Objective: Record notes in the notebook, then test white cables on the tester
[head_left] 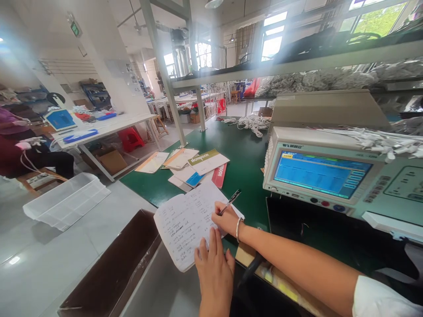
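An open notebook (185, 224) with handwritten lines lies at the near edge of the green table, part of it reaching past the edge. My right hand (228, 220) is closed round a dark pen (233, 199), its tip end hidden by the fingers over the right page. A bracelet circles that wrist. Flat on the lower part of the page rests my left hand (214, 264), fingers stretched out and holding nothing. Just beyond the notebook are several loose notebooks (208, 162), with white, orange, olive, blue and red covers.
To the right stands a testing instrument (317, 171) with a lit blue screen, white cables (380, 140) on top. A shelf post (165, 75) rises behind. A brown box (112, 264) and a clear plastic bin (66, 198) are at left. A seated person (29, 149) is at far left.
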`<move>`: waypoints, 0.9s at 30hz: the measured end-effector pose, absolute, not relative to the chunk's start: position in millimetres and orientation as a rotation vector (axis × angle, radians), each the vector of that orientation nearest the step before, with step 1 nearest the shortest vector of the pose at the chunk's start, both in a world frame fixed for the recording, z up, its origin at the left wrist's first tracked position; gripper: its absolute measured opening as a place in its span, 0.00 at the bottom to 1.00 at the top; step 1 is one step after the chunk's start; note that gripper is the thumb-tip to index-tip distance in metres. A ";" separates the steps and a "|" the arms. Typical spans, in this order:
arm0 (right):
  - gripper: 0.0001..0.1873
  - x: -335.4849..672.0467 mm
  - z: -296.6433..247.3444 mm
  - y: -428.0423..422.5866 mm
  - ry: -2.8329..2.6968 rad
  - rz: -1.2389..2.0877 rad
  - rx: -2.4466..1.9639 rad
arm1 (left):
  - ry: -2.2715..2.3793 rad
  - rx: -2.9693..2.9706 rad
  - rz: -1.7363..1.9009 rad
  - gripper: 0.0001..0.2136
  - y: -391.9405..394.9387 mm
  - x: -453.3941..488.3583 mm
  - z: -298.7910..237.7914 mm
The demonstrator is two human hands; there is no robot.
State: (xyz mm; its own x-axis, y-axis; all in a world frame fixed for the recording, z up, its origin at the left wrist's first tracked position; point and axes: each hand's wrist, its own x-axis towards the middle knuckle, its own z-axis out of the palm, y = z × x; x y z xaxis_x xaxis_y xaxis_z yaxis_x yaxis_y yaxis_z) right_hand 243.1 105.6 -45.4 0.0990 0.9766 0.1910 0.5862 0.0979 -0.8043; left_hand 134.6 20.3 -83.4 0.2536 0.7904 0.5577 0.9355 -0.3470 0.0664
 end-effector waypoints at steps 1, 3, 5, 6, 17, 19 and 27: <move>0.08 242.8 -45.0 105.2 -1.584 0.623 -1.587 | -1.599 -2.249 -0.745 0.20 20.5 134.8 -83.7; 0.08 242.3 -44.1 104.7 -1.588 0.626 -1.597 | -1.607 -2.246 -0.742 0.21 20.7 135.1 -84.0; 0.08 242.1 -43.5 104.3 -1.594 0.629 -1.603 | -1.612 -2.243 -0.737 0.20 20.7 135.3 -84.0; 0.08 242.1 -43.3 104.2 -1.599 0.630 -1.604 | -1.614 -2.242 -0.735 0.20 20.6 135.4 -83.8; 0.07 242.5 -46.3 106.3 -1.603 0.609 -1.601 | -1.634 -2.256 -0.743 0.21 19.6 134.9 -82.0; 0.07 242.1 -45.3 105.7 -1.599 0.613 -1.606 | -1.619 -2.258 -0.723 0.20 19.8 135.1 -82.1; 0.07 242.4 -44.8 104.5 -1.583 0.636 -1.607 | -1.608 -2.261 -0.718 0.20 21.3 134.9 -84.1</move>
State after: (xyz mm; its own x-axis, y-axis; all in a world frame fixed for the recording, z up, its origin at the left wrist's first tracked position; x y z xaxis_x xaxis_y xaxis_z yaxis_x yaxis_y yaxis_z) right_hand 242.4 104.5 -44.8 0.0999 0.9808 0.1673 0.5924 0.0764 -0.8020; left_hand 134.9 21.3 -84.1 0.2594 0.8005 0.5404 0.9367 -0.3448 0.0611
